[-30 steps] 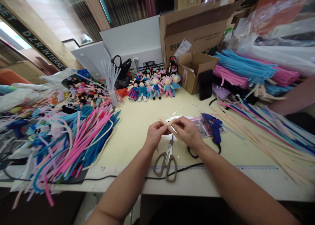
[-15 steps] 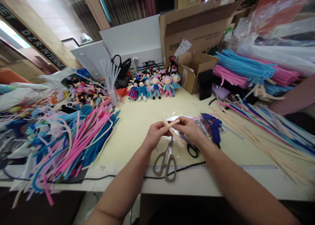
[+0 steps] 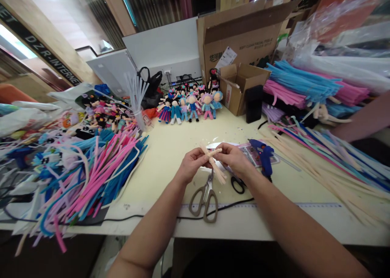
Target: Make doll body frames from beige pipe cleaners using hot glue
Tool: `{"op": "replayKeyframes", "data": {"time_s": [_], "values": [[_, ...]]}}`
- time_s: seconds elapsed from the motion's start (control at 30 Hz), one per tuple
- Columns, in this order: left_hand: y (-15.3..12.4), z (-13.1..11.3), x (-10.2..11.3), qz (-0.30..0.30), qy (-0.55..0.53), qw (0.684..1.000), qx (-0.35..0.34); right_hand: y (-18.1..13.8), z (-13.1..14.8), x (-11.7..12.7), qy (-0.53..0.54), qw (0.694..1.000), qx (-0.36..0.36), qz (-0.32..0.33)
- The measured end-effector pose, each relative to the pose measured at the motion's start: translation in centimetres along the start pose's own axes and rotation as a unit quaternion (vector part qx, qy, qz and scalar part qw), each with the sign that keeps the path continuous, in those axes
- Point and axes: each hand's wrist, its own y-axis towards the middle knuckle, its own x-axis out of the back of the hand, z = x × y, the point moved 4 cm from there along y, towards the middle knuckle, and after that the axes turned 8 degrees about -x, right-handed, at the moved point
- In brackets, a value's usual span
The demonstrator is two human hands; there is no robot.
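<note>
Between my hands is a cream bundle of pipe cleaners [image 3: 218,173], crossed and bound at the middle, its strands fanning out toward me. My left hand [image 3: 193,162] pinches it from the left near the crossing. From the other side, my right hand [image 3: 234,158] has its fingers closed on a short arm of the same bundle. Scissors with grey-brown handles [image 3: 204,201] lie under and in front of the hands. Another pair of scissors with black handles [image 3: 237,185] is partly covered by my right forearm. A blue glue gun [image 3: 264,155] rests right of my right hand.
Loose pink and blue pipe cleaners [image 3: 91,176] pile up at left, cream ones [image 3: 310,168] at right. Finished small dolls [image 3: 191,103] stand at the back beside a cardboard box [image 3: 239,87] and a black phone [image 3: 254,103]. A black cable [image 3: 128,218] crosses the table's front.
The bundle's lower strands have swung slightly to the left. Both hands keep their hold in nearly the same place.
</note>
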Motion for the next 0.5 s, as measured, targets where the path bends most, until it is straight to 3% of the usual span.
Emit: {"op": "replayKeyframes", "data": {"time_s": [0.5], "values": [[-0.38,-0.79,-0.71,0.048,-0.028,0.998,0.027,-0.12,-0.49,-0.24,0.021,0.997,-0.033,0.069]]}}
